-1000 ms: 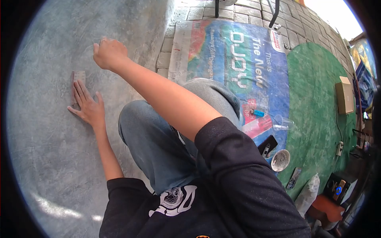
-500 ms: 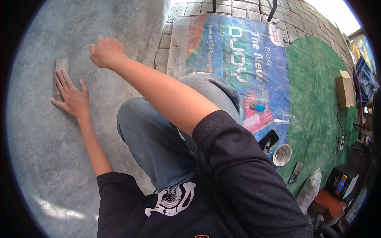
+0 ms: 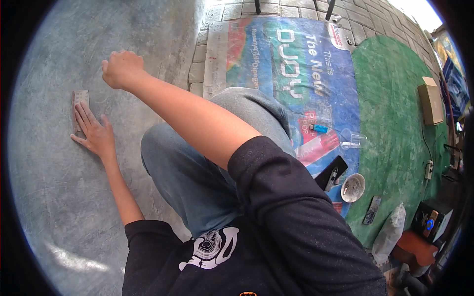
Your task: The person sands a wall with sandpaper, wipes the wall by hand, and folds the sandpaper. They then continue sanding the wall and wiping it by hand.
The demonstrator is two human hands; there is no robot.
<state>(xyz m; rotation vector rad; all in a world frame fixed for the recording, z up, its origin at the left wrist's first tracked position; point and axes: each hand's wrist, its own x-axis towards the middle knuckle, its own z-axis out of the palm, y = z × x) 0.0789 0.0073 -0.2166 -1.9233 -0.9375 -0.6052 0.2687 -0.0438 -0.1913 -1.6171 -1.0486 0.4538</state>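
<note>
My left hand (image 3: 96, 134) lies with fingers spread on a flat reddish-brown strip (image 3: 80, 111) with pale markings, pressed against the grey surface (image 3: 74, 197). The strip's upper end shows beyond my fingertips. Up and to the right, my right hand (image 3: 122, 70) is closed, with its knuckles towards the top of the view, over the same grey surface. Whatever it holds, if anything, is hidden behind the fingers.
A printed banner (image 3: 276, 54) covers paving at the right, bearing a blue lighter-like item (image 3: 319, 128), a plastic cup (image 3: 351, 139), a dark phone-like object (image 3: 323, 173) and a bowl (image 3: 353, 188). Beyond are a cardboard box (image 3: 431, 101) and a pale sack (image 3: 389, 234).
My left hand and the strip sit lower in the view. My right hand has shifted slightly left. The banner and its objects have also shifted a little in the view.
</note>
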